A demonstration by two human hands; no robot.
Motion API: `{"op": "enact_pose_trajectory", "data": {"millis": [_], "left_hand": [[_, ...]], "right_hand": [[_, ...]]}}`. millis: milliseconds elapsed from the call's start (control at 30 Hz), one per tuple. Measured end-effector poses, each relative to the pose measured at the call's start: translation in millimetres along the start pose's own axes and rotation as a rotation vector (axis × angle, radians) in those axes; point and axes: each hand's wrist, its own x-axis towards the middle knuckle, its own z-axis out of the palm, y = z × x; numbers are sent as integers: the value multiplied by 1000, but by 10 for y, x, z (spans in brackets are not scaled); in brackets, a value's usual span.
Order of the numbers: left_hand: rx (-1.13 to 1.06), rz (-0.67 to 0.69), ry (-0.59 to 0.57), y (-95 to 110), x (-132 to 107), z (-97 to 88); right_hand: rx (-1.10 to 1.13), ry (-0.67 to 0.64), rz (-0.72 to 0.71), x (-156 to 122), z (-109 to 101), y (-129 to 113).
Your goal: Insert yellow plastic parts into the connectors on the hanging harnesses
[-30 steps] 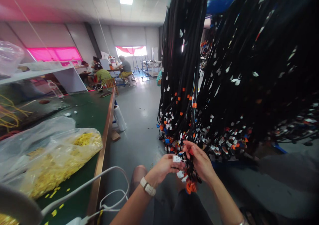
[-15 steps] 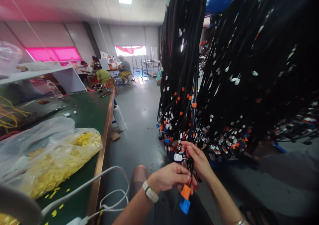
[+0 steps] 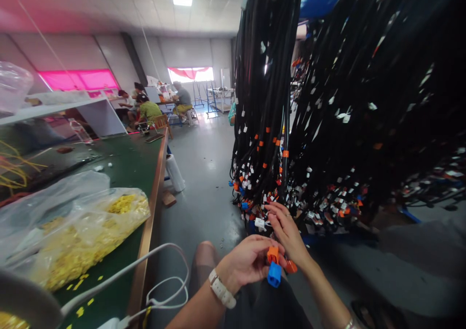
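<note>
Thick bundles of black wire harnesses hang in front of me, their lower ends full of small white, orange and blue connectors. My left hand is closed round an orange and blue connector at the end of one harness. My right hand sits just above it, fingers curled on the same black cable where a white tag sticks out. A white watch is on my left wrist.
A green-topped workbench runs along the left, with clear bags of yellow parts and a white cable at its edge. People sit working at tables in the far back. A grey floor aisle lies between bench and harnesses.
My left hand dropped from the white tag down to the harness end and now grips the orange and blue connector. My right hand stayed on the cable.
</note>
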Motion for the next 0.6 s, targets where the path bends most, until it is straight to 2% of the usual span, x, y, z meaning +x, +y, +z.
{"op": "enact_pose_trajectory", "data": {"millis": [233,300,367,500,600], "left_hand": [[-33,12,56,69,-39,32],[-47,30,74,91,-46,56],[-70,38,94,106,-45,65],[-111,59,134,113,-60,31],[-52,87,137,120,-129,3]], "right_hand": [[-220,132,5,-88,-18,-63],[-290,190,-46,-122,-50,-97],[-320,199,-173,-159,-88,-130],[-298,20,-472,-225,-103,-143],[-248,-84,-540,-258,-31,-81]]}}
